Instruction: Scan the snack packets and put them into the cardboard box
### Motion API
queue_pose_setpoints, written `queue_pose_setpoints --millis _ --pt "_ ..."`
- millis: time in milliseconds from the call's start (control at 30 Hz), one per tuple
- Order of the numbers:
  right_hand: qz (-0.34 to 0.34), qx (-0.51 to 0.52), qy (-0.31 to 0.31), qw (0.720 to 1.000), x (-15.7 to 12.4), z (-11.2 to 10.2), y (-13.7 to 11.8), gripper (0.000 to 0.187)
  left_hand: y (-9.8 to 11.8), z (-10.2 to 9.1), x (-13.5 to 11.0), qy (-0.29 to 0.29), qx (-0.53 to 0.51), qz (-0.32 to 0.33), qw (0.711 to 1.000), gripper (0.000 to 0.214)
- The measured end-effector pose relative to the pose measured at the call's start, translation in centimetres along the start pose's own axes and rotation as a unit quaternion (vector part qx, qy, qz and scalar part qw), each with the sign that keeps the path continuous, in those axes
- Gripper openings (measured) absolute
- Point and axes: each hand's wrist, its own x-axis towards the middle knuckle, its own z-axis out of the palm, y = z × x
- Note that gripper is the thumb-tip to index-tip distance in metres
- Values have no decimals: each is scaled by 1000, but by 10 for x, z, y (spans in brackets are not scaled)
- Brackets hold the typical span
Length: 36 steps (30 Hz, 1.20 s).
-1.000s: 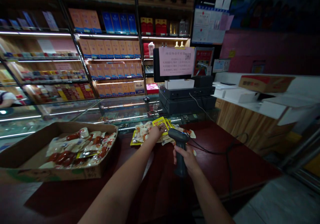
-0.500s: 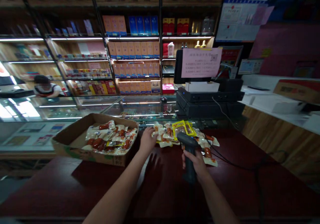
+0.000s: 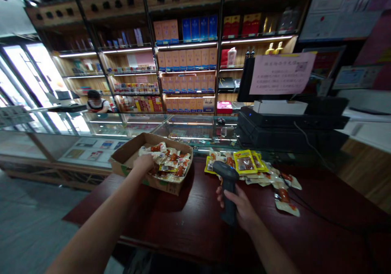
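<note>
Now | R hand (image 3: 240, 202): fingers (image 3: 219, 196) clamped on matte scanner (image 3: 229, 183) | L hand (image 3: 143, 163): at glossy pkts (image 3: 174, 157) in cardbd box (image 3: 166, 187), fingers unclear

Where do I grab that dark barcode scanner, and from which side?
Probably best to wrap your fingers around the handle of the barcode scanner, coming from the right, as the right hand does. The handle is long and narrow and points down below the wider head, so that grip leaves the head uncovered.
</note>
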Motion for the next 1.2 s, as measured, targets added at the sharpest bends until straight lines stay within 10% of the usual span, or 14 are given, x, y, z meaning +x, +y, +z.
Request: queue_pose_setpoints --millis 367,733,1200 --pt "15 -86 -11 996 -8 16 4 35 40 -27 -58 177 -73 126 973 33" --pt "11 -180 -15 983 22 42 20 37 62 15 -73 111 -127 240 956 26" --pt "3 -157 21 987 25 31 21 38 79 7 -77 104 -167 217 956 30"
